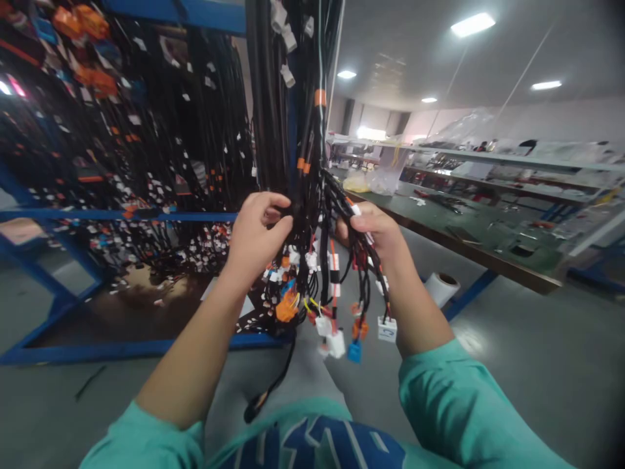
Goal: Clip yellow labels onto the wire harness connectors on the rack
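A black wiring harness (325,231) hangs in front of me, its branches ending in white, orange and blue connectors. My right hand (374,228) is closed around one branch of it, thumb on top. From that branch hang a white connector (387,329) and a blue connector (354,352). My left hand (258,228) is at the left side of the bundle, thumb and fingers apart and curved, fingertips close to the black cables; whether they touch cannot be seen. An orange connector (287,306) dangles below it.
At left, a blue metal rack (195,217) carries many more hanging harnesses (195,117). To the right is a green-topped workbench (469,238) with tools and plastic bags (383,181). A white roll (442,286) stands under its edge. A black cable end (254,407) hangs low in front.
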Motion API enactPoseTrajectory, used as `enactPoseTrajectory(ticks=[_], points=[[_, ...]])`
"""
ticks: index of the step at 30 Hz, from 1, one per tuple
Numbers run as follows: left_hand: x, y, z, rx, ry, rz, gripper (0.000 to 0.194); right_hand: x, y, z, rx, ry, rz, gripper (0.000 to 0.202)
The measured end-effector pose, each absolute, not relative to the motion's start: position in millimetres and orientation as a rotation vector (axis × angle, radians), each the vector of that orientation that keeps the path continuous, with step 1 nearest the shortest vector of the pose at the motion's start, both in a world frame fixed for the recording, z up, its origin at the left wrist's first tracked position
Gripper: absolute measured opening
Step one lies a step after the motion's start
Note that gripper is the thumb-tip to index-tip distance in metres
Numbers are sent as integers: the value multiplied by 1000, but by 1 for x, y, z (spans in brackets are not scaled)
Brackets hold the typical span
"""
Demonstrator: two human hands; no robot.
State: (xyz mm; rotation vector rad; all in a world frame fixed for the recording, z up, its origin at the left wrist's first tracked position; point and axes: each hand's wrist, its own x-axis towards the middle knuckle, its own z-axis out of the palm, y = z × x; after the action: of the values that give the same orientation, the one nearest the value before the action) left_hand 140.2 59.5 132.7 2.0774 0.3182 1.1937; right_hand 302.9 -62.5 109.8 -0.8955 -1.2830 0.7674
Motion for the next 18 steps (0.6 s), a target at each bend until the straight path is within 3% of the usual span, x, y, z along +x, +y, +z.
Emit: enactPoseTrajectory(ticks=[7,18], points=[[162,47,121,1602,125,493,21,304,-54,107,-890,-1231,812,38],[154,61,122,1511,218,410,16,321,-46,89,-871,-1196,812,32]])
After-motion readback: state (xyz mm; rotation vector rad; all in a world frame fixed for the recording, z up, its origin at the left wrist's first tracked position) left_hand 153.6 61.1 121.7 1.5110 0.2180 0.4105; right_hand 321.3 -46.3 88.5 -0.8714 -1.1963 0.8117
